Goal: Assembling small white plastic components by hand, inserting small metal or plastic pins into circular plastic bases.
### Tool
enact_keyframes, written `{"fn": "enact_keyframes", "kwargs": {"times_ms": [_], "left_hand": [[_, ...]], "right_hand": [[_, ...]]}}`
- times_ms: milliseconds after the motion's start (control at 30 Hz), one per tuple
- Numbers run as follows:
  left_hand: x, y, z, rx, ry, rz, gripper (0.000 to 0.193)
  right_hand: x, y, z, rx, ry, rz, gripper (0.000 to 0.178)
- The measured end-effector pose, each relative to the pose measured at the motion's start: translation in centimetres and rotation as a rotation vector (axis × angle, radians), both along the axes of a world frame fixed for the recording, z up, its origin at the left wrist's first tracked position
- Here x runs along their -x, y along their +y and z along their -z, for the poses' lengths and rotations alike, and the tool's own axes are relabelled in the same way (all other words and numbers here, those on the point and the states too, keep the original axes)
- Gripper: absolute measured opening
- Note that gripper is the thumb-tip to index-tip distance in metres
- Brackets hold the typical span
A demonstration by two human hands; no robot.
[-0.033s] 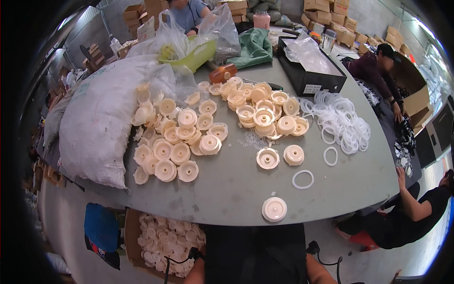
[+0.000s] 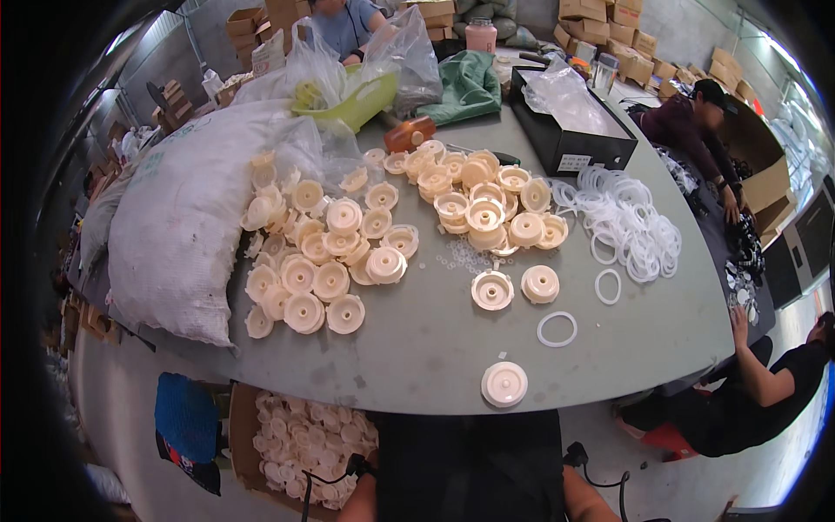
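Observation:
Neither of my hands shows. Only my left forearm (image 2: 360, 499) and my right forearm (image 2: 586, 498) appear at the lower edge, beside the black cloth over my lap (image 2: 470, 470). Closest to me, a round cream plastic cap (image 2: 504, 384) lies flat near the table's front edge, untouched. Beyond it are two cream plastic parts, one with an open recessed face (image 2: 492, 291) and one with a smooth raised face (image 2: 540, 284). A translucent ring (image 2: 557, 330) lies between these and the cap, with another ring (image 2: 608, 286) farther right.
Cream parts form a left heap (image 2: 313, 261) and a middle heap (image 2: 487, 196). Translucent rings (image 2: 639, 226) are piled right. A white sack (image 2: 187, 226), hammer (image 2: 410, 135), green basket (image 2: 365, 100) and black box (image 2: 570, 139) surround them. A carton of parts (image 2: 243, 444) stands below. Co-workers are around.

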State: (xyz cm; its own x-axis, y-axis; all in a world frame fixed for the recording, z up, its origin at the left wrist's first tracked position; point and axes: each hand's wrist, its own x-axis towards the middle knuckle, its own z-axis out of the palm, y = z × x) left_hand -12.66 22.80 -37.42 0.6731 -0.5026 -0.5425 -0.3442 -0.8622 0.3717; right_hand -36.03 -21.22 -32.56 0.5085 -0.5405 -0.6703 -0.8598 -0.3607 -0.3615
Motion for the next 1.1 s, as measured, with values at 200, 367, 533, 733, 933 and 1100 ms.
{"fn": "enact_keyframes", "kwargs": {"times_ms": [200, 367, 533, 733, 933, 1100], "left_hand": [[-0.8, 1.5, 0.1, 0.039, -0.031, 0.028, 0.026], [-5.2, 0.1, -11.0, 0.209, 0.112, -0.108, 0.029], [-8.3, -5.1, -32.9, 0.598, 0.451, -0.366, 0.019], [-7.9, -16.6, -43.4, 1.172, 0.276, 0.122, 0.022], [-6.1, -27.2, -41.8, 0.845, -0.462, 0.280, 0.056], [-6.2, -27.8, -39.7, 0.803, -0.550, 0.262, 0.057]], "right_hand": [[0.7, -0.1, -0.2, 0.052, -0.088, 0.048, 0.027], [-3.5, -3.2, -9.4, 0.217, -0.568, 0.637, 0.018], [-6.2, -7.8, -25.2, 0.767, -1.142, 0.907, 0.015], [-12.6, -9.1, -34.1, 0.708, -1.442, 0.587, 0.010], [-21.4, -4.4, -37.0, 0.236, -1.041, -0.170, 0.031], [-22.4, -3.2, -35.4, 0.465, -0.968, -0.301, 0.034]]}}
